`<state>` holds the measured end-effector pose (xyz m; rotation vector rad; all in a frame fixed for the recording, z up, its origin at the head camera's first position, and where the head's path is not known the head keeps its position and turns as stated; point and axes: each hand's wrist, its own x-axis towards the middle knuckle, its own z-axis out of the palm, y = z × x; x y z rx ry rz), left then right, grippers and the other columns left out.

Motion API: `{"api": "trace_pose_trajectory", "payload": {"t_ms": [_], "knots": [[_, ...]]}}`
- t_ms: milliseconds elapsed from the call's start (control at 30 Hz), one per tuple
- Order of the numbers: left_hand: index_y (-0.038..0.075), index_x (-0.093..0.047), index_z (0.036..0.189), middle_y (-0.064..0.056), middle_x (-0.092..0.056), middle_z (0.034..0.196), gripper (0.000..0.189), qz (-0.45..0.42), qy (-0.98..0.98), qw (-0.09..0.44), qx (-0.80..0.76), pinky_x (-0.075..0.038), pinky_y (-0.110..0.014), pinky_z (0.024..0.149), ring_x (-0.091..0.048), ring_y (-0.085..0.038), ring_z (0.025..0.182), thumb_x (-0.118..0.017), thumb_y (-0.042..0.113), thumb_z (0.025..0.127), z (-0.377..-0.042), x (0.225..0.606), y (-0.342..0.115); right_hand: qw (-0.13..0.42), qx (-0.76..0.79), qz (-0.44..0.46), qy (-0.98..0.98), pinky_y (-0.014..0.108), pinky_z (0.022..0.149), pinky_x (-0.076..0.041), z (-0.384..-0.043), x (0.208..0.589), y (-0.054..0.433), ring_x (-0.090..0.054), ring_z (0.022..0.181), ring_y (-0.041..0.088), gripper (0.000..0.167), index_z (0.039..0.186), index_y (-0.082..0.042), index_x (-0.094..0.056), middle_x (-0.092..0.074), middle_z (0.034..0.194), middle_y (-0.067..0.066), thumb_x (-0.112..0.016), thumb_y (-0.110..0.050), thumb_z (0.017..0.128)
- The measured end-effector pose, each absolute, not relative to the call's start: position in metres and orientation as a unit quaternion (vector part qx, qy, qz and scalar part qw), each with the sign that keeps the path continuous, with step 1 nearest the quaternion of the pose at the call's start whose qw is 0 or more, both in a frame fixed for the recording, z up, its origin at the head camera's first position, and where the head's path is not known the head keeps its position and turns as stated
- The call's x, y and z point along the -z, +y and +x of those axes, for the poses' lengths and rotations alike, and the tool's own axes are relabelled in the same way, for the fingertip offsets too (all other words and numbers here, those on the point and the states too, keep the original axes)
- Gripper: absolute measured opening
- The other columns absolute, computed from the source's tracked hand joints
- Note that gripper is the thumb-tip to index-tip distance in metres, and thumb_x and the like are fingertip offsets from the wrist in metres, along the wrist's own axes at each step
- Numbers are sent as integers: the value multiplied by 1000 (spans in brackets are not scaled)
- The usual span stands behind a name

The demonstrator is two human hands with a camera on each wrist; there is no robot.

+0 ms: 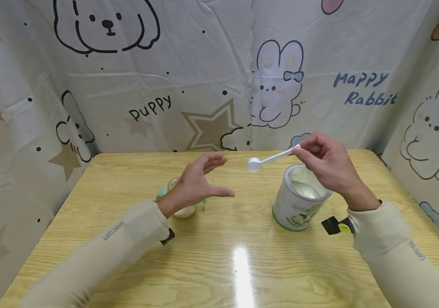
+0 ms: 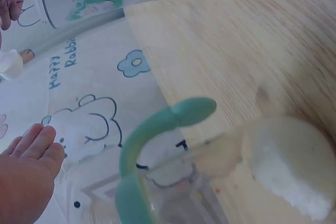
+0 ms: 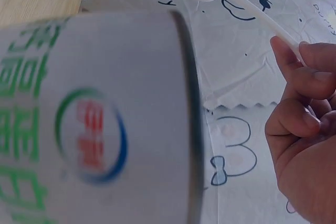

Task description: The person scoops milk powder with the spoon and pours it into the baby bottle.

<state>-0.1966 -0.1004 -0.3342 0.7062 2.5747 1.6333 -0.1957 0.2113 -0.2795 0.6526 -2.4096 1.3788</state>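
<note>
My right hand pinches the end of the handle of a white measuring scoop, holding it up in the air. Just below that hand stands an uncovered milk powder can, white with green lettering; its inside looks pale. My left hand hovers with fingers and thumb spread apart and nothing between them. Behind and under its wrist is a clear bottle with mint-green handles, partly hidden in the head view. White powder lies at the bottle's bottom in the left wrist view.
Everything stands on a light wood-grain table. A pale curtain printed with rabbits, a puppy and stars closes off the back and both sides. Dark straps with small attachments sit at my wrists.
</note>
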Motion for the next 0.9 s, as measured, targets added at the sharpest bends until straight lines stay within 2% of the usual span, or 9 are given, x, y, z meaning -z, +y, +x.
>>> {"api": "trace_pose_trajectory", "payload": {"t_ms": [533, 600, 733, 900], "knots": [[4, -46, 142, -7, -55, 143, 91, 248, 814, 17, -525, -42, -35, 110, -49, -17, 134, -95, 18, 68, -200, 336, -64, 175, -430, 171, -869, 10, 60, -46, -188, 283, 256, -53, 68, 5, 10, 104, 3, -60, -62, 80, -18, -65, -1, 96], [3, -45, 142, -8, -54, 144, 90, 249, 812, 24, -527, -42, -35, 110, -48, -18, 135, -94, 17, 68, -201, 337, -60, 181, -434, 171, -866, 10, 60, -46, -188, 283, 261, -53, 68, 4, 7, 102, -1, -61, -63, 80, -18, -64, 1, 96], [3, -45, 142, -8, -54, 144, 89, 259, 809, 33, -527, -42, -34, 110, -48, -19, 136, -94, 15, 68, -200, 341, -53, 196, -436, 185, -859, 9, 57, -45, -185, 280, 272, -51, 65, 5, 14, 100, -10, -62, -62, 79, -16, -64, 3, 95], [3, -44, 143, -11, -53, 144, 91, 271, 807, 37, -523, -41, -34, 111, -47, -20, 136, -94, 16, 68, -200, 345, -41, 208, -413, 206, -862, 14, 51, -40, -183, 280, 283, -49, 61, 5, 10, 101, -2, -61, -63, 83, -17, -64, 5, 94]]}}
